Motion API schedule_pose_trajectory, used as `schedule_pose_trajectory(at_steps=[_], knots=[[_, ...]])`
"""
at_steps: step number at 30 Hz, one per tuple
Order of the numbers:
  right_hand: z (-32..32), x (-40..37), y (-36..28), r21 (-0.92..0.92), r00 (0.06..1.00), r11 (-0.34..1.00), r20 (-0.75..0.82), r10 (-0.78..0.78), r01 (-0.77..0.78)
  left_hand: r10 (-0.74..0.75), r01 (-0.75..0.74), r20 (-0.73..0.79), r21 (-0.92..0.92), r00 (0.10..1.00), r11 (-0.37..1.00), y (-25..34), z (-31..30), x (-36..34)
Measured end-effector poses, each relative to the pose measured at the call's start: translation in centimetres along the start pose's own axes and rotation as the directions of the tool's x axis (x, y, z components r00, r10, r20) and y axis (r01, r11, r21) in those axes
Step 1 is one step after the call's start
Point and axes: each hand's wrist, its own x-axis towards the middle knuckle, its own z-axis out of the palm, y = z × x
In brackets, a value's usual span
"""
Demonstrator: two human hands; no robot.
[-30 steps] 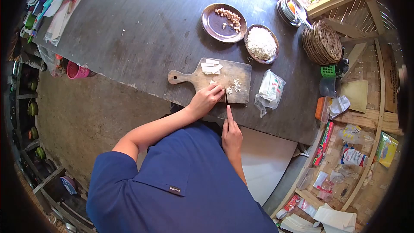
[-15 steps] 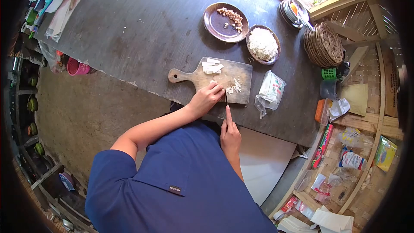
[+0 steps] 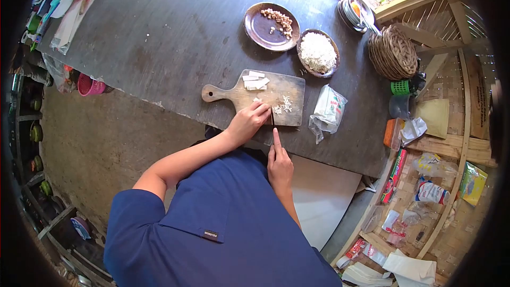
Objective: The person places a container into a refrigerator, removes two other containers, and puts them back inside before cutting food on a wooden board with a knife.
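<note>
A wooden cutting board (image 3: 241, 95) lies near the table's front edge, its handle pointing left. White strips (image 3: 255, 81) are stacked on its upper part, and small chopped white bits (image 3: 284, 104) lie right of the blade. My left hand (image 3: 248, 120) is closed, fingertips pressed down on the board, holding a white strip mostly hidden under them. A thin dark knife (image 3: 273, 119) stands right against those fingertips. My right hand (image 3: 280, 166) grips its handle from the front, index finger stretched along the top.
Beyond the board are a brown plate (image 3: 260, 34) of diced brown pieces and a bowl (image 3: 319, 55) heaped with chopped white bits. A white plastic packet (image 3: 328, 109) lies right of the board. Stacked plates (image 3: 350, 16) and a wicker stack (image 3: 392, 53) stand at the back right.
The whole view has shifted slightly left. Both hands stay at the board in nearly the same pose, with the chopped bits a little more spread beside the blade.
</note>
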Motion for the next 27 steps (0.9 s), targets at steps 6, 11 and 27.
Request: schedule_pose_trajectory(at_steps=[6, 11, 27], knots=[[0.7, 1.9, -0.1, 0.023, 0.998, 0.999, -0.047, -0.046, 0.047, 0.008, -0.008, -0.002, 0.021, 1.000, 1.000, 0.3, -0.3, -0.2], [-0.6, 0.0, -0.6, 0.018, 0.999, 0.999, 0.020, 0.032, -0.032, 0.017, -0.017, -0.012, 0.024, 1.000, 1.000, 0.1, -0.3, -0.1], [0.2, 0.3, -0.1, 0.020, 0.998, 0.999, -0.036, -0.041, 0.042, 0.005, -0.004, -0.032, 0.020, 0.999, 1.000, -0.1, 0.0, -0.2]])
